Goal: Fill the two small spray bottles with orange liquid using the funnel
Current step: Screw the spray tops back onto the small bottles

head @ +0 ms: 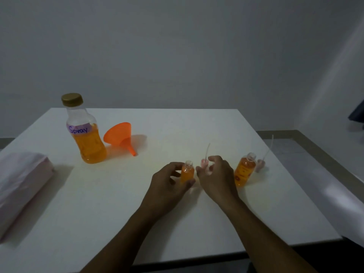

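- The near small spray bottle (187, 174) stands upright on the counter (197, 223), neck uncapped and orange liquid up to its shoulder. The left hand (167, 180) grips it, thumb at the base and fingers curled round the back.
- Just beside it, the right hand (216, 174) curls its fingertips in on a pink spray pump (204, 164), dip tube pointing up and away. Blur makes the exact grip hard to read.
- Just past the right hand's outer side, the second small spray bottle (245, 171) stands open too, orange nearly to the neck. A second pump (260, 165) sits just beyond it on the counter, tube up.
- Well beyond the left hand, the orange funnel (118, 134) lies on its side, spout toward the hands. It is just beside the big bottle (86, 142), which is gold-capped, labelled "Spray" and about half full.
- Far out to the left of the left hand, a pale wrapped pack (21, 184) lies on the counter.
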{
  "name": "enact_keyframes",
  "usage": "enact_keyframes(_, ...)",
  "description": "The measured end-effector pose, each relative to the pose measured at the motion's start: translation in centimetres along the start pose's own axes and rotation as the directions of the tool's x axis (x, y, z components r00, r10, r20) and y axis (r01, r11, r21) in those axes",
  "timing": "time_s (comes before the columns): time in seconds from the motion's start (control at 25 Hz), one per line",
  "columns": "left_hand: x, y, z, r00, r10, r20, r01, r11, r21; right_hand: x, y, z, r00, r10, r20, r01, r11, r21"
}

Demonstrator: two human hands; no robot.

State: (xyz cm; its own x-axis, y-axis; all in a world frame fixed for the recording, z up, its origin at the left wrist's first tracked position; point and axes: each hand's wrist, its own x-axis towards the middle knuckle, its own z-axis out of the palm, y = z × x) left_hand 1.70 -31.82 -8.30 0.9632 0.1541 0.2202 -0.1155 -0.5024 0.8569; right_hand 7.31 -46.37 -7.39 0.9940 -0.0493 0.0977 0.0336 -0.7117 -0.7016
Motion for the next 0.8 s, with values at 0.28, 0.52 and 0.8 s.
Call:
enact_keyframes(0.28, 1.4, -0.2, -2.8, 0.99, 0.051, -0.131, -0.053, 0.999, -0.011, 0.2, -1.8, -2.5, 0.96, -0.279, 0.01, 0.273, 0.945, 0.18)
enact_keyframes(0.52, 1.4, -1.3, -4.3, 0.981, 0.051, -0.189, -0.058, 0.998, -0.029, 0.0, -2.4, -5.1, 0.895, -0.446, -0.013, 0.441, 0.879, 0.182)
enact_keyframes(0.8, 1.4, -2.0, -4.6, 0.973, 0.064, -0.22, -0.07, 0.997, -0.017, 0.1, -2.4, -5.5, 0.827, -0.558, -0.066, 0.562, 0.823, 0.086)
